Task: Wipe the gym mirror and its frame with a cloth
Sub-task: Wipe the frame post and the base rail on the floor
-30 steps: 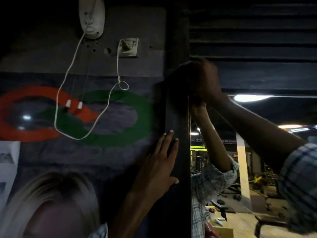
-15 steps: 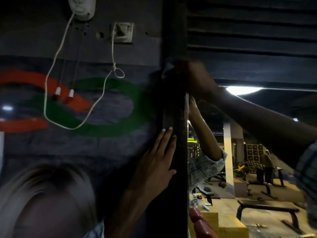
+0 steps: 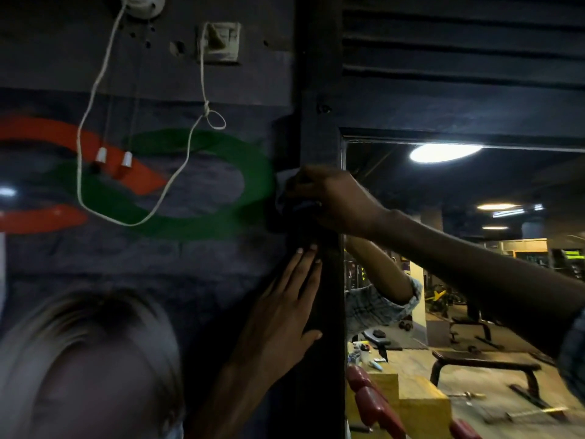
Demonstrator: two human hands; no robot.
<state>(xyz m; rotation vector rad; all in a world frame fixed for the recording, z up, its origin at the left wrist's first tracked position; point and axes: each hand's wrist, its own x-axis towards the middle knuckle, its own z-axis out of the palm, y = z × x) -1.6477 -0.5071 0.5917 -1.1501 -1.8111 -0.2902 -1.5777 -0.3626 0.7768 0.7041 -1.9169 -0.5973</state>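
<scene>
Dark gym wall (image 3: 196, 261): right hand (image 3: 332, 198) grips cloth (image 3: 284, 189) on frame (image 3: 319, 144) upright, left hand (image 3: 285, 315) flat below; mirror (image 3: 474, 248) likely not yet wiped.

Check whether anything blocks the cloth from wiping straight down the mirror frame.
Yes. The right hand grips the cloth against the upright frame. The left hand lies flat on the same frame directly below, fingertips close under the cloth. Nothing else visible sits on that strip.
</scene>
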